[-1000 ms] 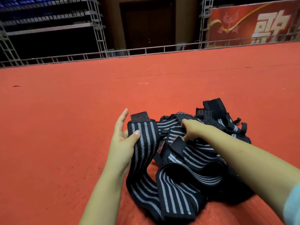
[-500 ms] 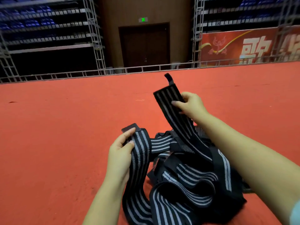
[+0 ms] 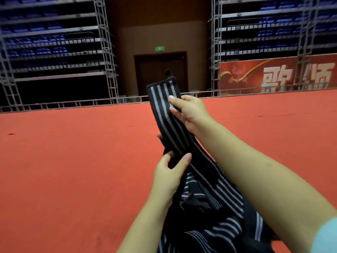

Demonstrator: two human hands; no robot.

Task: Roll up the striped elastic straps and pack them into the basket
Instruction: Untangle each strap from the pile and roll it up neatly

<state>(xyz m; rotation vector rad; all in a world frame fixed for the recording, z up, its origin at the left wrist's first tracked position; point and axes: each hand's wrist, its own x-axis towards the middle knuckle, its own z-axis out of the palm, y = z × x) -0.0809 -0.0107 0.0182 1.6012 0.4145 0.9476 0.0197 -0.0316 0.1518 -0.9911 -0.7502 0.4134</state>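
A pile [image 3: 209,232] of black straps with grey stripes lies on the red carpet [image 3: 63,170], right at the near edge of it, low down between the two arms. The straps in the pile are loose and tangled, not rolled. A bit of pale blue sleeve [image 3: 326,234] shows at the bottom right corner.

One strap [image 3: 171,125] is pulled up out of the pile. It runs up and away from the pile, and it is lifted off the carpet.

The left hand [image 3: 169,178] holds this strap low down, just above the pile. Its thumb and fingers are curled and pinch the dark edge of the strap between them.

The right hand [image 3: 191,114] holds the same strap higher up, near its top end. The fingers lie across the striped side and bend round the strap's edge. The thumb is hidden behind the strap. The top end of the strap sticks up past the fingers, and a small black tab [image 3: 168,73] pokes up from it.

Past the hands, the red carpet goes on wide and flat. At its far edge runs a low metal rail [image 3: 73,104]. Behind the rail stand tall metal frames with rows of blue seats [image 3: 45,50]. Between them is a dark door [image 3: 160,72] with a small green sign [image 3: 159,48] above it. On the right hangs a red banner [image 3: 273,75] with big white letters.
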